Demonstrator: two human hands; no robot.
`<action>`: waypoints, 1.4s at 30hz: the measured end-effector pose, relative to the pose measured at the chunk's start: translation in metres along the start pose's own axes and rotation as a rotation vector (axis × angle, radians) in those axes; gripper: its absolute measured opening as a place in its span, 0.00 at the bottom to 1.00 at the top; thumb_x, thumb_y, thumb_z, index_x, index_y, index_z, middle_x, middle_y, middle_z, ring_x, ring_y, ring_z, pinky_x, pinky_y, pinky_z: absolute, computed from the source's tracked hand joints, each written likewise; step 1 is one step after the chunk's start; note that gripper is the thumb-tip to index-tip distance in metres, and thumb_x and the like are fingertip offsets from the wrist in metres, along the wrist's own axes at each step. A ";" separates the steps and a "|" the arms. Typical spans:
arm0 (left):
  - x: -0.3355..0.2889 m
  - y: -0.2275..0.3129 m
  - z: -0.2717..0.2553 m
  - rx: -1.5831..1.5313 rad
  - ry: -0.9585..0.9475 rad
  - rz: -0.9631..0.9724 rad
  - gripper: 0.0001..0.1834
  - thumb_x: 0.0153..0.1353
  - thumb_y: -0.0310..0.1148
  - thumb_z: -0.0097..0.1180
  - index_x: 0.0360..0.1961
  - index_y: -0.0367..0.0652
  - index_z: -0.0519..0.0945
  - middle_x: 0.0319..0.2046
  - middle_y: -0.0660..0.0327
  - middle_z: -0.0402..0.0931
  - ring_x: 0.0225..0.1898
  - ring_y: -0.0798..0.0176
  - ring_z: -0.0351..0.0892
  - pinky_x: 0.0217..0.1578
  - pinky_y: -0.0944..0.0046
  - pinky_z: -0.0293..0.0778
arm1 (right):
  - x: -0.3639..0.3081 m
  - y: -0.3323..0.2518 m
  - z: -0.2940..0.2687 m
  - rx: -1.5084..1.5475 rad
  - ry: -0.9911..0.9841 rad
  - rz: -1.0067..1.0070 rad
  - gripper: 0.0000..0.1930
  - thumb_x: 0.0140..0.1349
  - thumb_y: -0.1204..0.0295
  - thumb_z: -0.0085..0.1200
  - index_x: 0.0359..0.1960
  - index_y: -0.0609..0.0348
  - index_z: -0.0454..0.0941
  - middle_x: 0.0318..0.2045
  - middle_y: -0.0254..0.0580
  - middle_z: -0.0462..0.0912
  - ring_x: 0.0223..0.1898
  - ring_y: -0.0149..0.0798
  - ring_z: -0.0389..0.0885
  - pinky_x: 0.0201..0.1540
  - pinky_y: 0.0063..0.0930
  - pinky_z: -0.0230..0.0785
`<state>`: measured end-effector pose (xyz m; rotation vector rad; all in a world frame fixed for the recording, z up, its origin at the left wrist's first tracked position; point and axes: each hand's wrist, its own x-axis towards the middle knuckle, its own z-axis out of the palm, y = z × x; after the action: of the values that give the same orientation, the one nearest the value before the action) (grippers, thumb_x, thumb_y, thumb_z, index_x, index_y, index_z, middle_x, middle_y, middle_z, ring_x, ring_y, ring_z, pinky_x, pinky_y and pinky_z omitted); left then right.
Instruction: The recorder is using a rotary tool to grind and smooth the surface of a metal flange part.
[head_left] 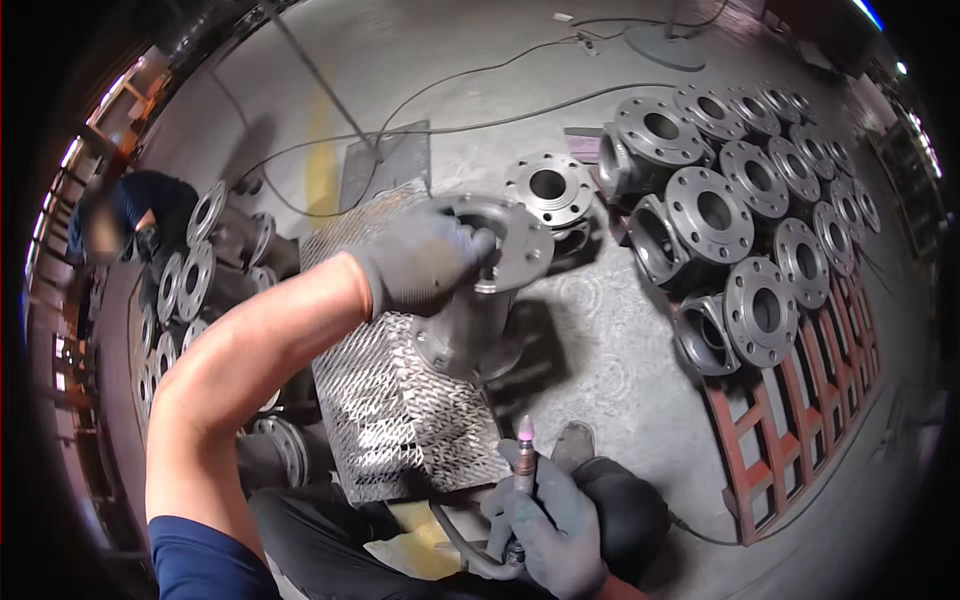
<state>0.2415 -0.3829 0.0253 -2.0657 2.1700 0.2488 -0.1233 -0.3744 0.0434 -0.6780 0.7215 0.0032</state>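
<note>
In a grey glove, my left hand point(430, 260) is closed at the upper flange of a grey metal valve body point(470, 330). Its fingers curl at the flange's bore, and motion blurs them a little. The valve body stands tilted on an expanded-metal mesh bench point(370, 410). Lower down, close to my knee, my gloved right hand point(555, 525) is wrapped round a slim die grinder point(523, 468). A pink pointed grinding stone sticks up from the tool's end, apart from the valve body. From its lower end a grey hose point(465, 550) curves left.
Several flanged valve bodies point(710, 210) stand in rows at the right, by a red metal rack point(750, 450). One more flanged body point(548, 185) sits beyond the bench. At the left, a person point(135, 215) bends near more flanged parts point(195, 280). Black cables point(480, 125) cross the floor.
</note>
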 end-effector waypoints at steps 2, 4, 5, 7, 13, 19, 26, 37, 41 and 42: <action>-0.052 0.040 -0.005 0.060 -0.063 -0.035 0.13 0.62 0.31 0.64 0.47 0.42 0.80 0.36 0.53 0.86 0.40 0.46 0.88 0.52 0.47 0.81 | -0.003 0.006 -0.001 -0.080 -0.070 -0.062 0.29 0.85 0.71 0.50 0.83 0.57 0.61 0.44 0.36 0.82 0.32 0.23 0.78 0.37 0.18 0.74; -0.106 0.074 0.010 -0.045 0.048 0.011 0.15 0.64 0.32 0.61 0.50 0.41 0.80 0.36 0.56 0.84 0.44 0.52 0.86 0.59 0.48 0.77 | -0.003 -0.003 0.011 -0.336 0.039 -0.027 0.26 0.81 0.74 0.47 0.75 0.76 0.64 0.38 0.46 0.84 0.26 0.33 0.84 0.30 0.27 0.78; -0.132 0.091 0.023 0.028 -0.011 -0.022 0.16 0.65 0.33 0.59 0.52 0.40 0.79 0.37 0.57 0.83 0.45 0.53 0.85 0.64 0.46 0.75 | -0.003 0.001 0.012 -0.397 0.006 -0.103 0.25 0.80 0.78 0.45 0.75 0.78 0.64 0.38 0.46 0.84 0.26 0.33 0.84 0.29 0.27 0.78; -0.180 0.129 0.056 0.080 0.017 -0.025 0.19 0.68 0.33 0.54 0.57 0.37 0.80 0.37 0.60 0.81 0.43 0.52 0.83 0.73 0.41 0.69 | -0.011 0.001 0.015 -0.478 0.003 -0.157 0.25 0.79 0.79 0.44 0.74 0.80 0.64 0.36 0.48 0.84 0.24 0.32 0.83 0.29 0.26 0.78; -0.307 0.212 0.109 -0.067 0.143 -0.232 0.23 0.66 0.35 0.54 0.58 0.35 0.81 0.48 0.50 0.85 0.58 0.47 0.84 0.79 0.38 0.65 | -0.024 0.030 0.009 -0.482 0.024 -0.294 0.24 0.82 0.73 0.49 0.74 0.75 0.69 0.34 0.38 0.84 0.24 0.23 0.78 0.29 0.19 0.74; -0.372 0.216 0.109 0.021 -0.013 -0.278 0.27 0.66 0.40 0.64 0.64 0.38 0.80 0.60 0.51 0.84 0.75 0.49 0.74 0.80 0.40 0.64 | -0.015 0.046 -0.006 -0.631 0.015 -0.402 0.24 0.76 0.74 0.53 0.71 0.69 0.75 0.34 0.44 0.87 0.25 0.27 0.83 0.29 0.24 0.78; -0.385 0.220 0.073 -0.443 0.324 -0.730 0.40 0.60 0.47 0.79 0.69 0.38 0.79 0.59 0.45 0.85 0.64 0.43 0.83 0.71 0.47 0.74 | -0.003 0.089 -0.007 -0.827 -0.093 -0.344 0.21 0.77 0.69 0.56 0.68 0.63 0.79 0.31 0.41 0.89 0.27 0.29 0.87 0.30 0.29 0.79; -0.329 0.155 0.126 -0.739 0.361 -1.231 0.32 0.62 0.58 0.75 0.44 0.35 0.86 0.37 0.52 0.90 0.39 0.62 0.88 0.45 0.57 0.81 | 0.021 0.177 0.062 -1.069 -0.313 -0.244 0.25 0.71 0.53 0.68 0.49 0.68 0.81 0.34 0.63 0.87 0.38 0.64 0.90 0.43 0.53 0.79; -0.333 0.156 0.136 -1.188 0.689 -1.326 0.23 0.64 0.48 0.78 0.37 0.35 0.86 0.29 0.65 0.83 0.32 0.73 0.76 0.35 0.65 0.74 | 0.027 0.176 0.079 -1.074 -0.233 -0.291 0.23 0.69 0.57 0.70 0.46 0.68 0.80 0.32 0.58 0.87 0.35 0.56 0.89 0.42 0.50 0.79; -0.341 0.162 0.138 -1.185 0.695 -1.338 0.23 0.64 0.48 0.78 0.37 0.35 0.86 0.29 0.65 0.83 0.32 0.73 0.76 0.35 0.65 0.74 | 0.029 0.177 0.083 -1.029 -0.225 -0.315 0.23 0.67 0.58 0.72 0.47 0.68 0.82 0.31 0.53 0.87 0.34 0.47 0.88 0.42 0.46 0.79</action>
<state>0.0952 -0.0130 -0.0336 -4.0527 0.0025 0.7956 -0.0910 -0.1935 -0.0305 -1.7402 0.3479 0.1686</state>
